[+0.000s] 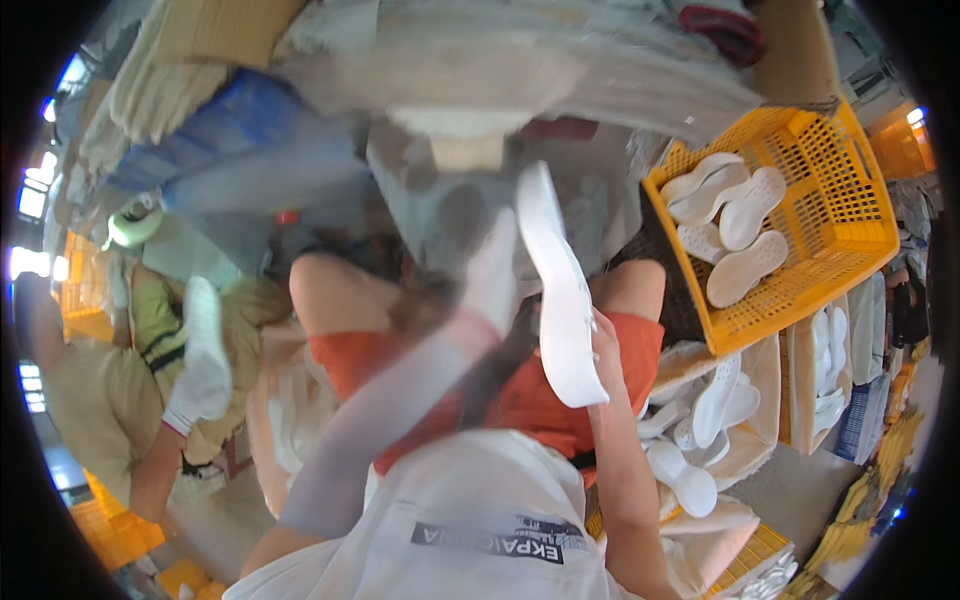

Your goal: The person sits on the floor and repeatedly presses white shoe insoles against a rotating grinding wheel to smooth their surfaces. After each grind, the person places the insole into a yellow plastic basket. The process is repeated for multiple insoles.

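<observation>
A long white shoe sole point(560, 300) stands edge-up over my lap, slightly bent along its length. My right hand point(605, 345) is bare and closed on the sole's right side near its lower end; part of the fingers is hidden behind it. Just left of the sole is my left hand point(490, 265), in a white glove and smeared by motion. Whether its fingers touch the sole cannot be made out. A pale sleeve point(375, 425) covers the left forearm.
A yellow plastic basket point(880, 220) with several white soles point(745, 275) stands at the right. Below it, a lined container holds more soles point(685, 480). Ahead is a cluttered grey worktop point(560, 75). At the left sits another person with a white-gloved hand point(205, 370).
</observation>
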The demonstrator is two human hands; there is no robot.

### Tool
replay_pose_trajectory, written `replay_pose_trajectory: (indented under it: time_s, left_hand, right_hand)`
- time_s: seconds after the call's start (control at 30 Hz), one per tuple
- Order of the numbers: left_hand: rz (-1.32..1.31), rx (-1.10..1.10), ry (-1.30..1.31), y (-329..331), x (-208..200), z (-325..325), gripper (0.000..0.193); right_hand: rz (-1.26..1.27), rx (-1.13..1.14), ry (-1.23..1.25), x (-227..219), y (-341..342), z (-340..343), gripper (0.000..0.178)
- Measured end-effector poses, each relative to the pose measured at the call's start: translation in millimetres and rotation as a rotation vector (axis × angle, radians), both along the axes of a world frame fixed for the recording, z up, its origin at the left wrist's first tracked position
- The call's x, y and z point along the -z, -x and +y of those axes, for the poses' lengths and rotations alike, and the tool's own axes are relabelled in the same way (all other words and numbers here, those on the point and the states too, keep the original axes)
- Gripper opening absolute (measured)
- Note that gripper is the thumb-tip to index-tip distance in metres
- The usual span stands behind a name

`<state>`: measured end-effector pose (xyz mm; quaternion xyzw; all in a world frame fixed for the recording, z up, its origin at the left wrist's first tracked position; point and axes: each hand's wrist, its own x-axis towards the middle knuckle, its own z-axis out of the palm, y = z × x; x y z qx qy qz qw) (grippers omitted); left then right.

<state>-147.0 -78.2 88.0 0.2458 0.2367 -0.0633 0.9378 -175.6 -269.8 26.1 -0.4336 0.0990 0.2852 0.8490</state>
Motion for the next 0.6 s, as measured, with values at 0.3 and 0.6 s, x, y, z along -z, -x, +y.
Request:
replay_pose_trajectory:
  time_s: [0.3,0.6]
  left_hand:
    - [0.099,-0.13,0.245,-65.8,87.5,62.0,0.076]
    - [-0.027,0.09,0.519,-53.1,17.1,74.3,0.088]
  right_hand:
    - [-0.958,-0.158,0.952,-114.7,25.5,96.8,0.057]
    - [-1.273,-0.02,0.948,-132.4,-24.4,138.6,0.03]
